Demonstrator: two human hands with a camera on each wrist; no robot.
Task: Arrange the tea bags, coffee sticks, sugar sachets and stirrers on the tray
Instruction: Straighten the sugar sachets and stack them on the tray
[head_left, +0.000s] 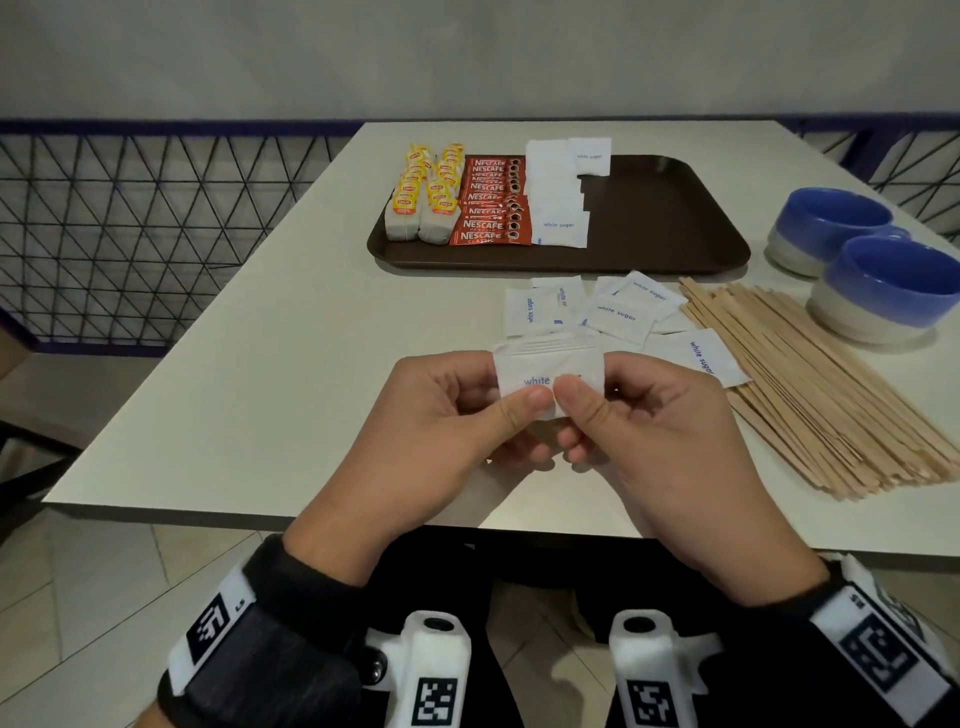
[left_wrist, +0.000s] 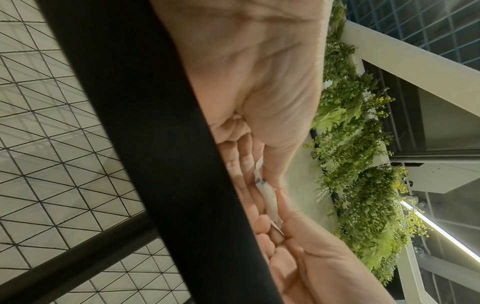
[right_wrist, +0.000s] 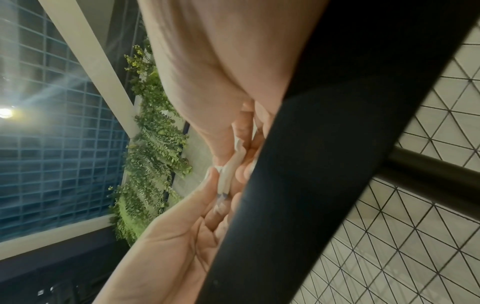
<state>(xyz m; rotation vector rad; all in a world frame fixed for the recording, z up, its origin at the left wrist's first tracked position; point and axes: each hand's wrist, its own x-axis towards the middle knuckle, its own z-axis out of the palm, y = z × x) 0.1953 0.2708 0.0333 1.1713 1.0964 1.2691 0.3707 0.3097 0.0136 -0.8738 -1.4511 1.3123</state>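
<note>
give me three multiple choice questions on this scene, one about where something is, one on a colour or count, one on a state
1. Where do the stirrers lie?
A. on the tray
B. on the table right of the loose sachets
C. in a bowl

2. How many bowls are there?
A. one
B. two
C. four

3. What are the hands doing?
A. both pinch a stack of sachets
B. both rest flat
C. one lifts the tray

Answers:
1 B, they lie on the table off the tray.
2 B, two blue and white ones stand at the right.
3 A, left hand and right hand hold the stack between them.
</note>
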